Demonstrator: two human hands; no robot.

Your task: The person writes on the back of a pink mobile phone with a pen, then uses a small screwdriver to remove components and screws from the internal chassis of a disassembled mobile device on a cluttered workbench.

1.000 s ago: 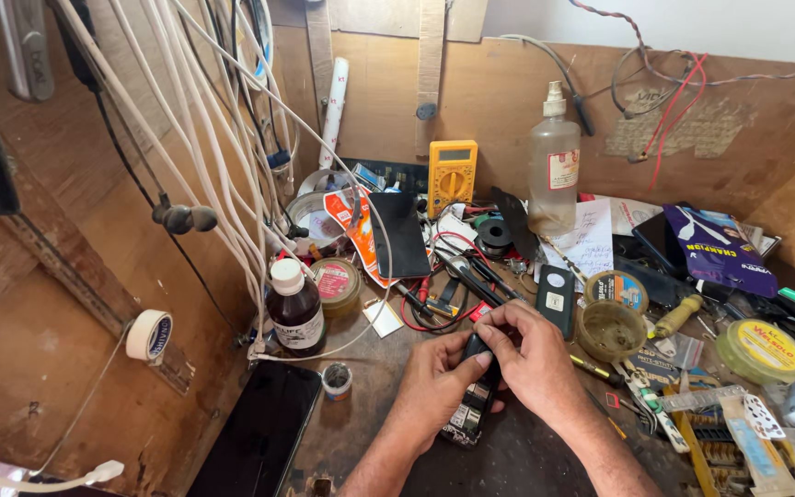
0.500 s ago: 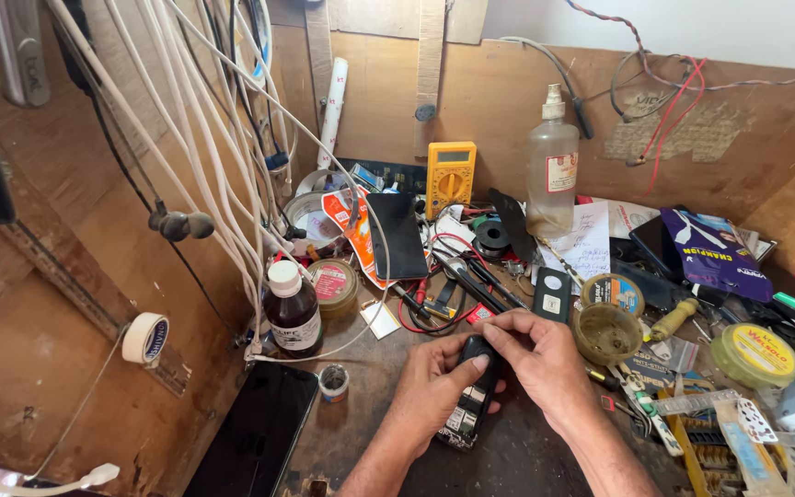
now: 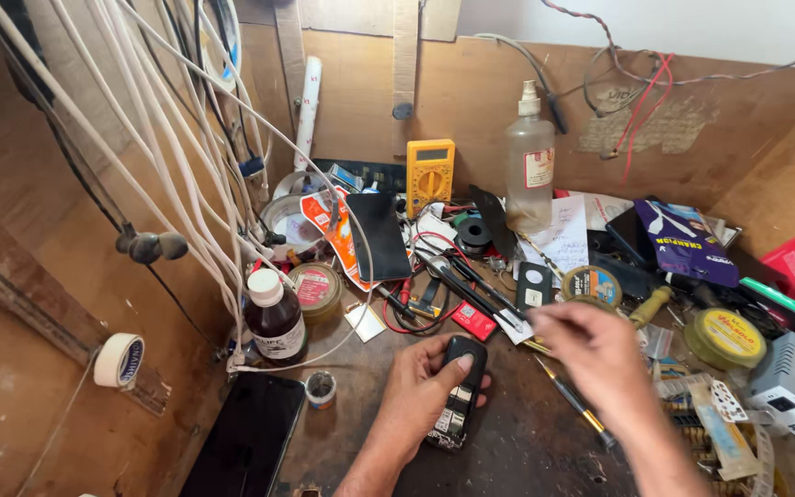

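Left grip [image 3: 430,382] closed round black phone [image 3: 457,391], long axis near-upright, right grip [image 3: 591,354] blurred, state unclear

Both forearms are bare, with no sleeve in view. The left hand [image 3: 425,387] and the right hand [image 3: 600,354] wear no gloves. No ring or watch shows on either.

My right hand [image 3: 591,354] is off the small black keypad phone [image 3: 457,391] now, lifted to the right. My left hand [image 3: 425,387] holds it alone.
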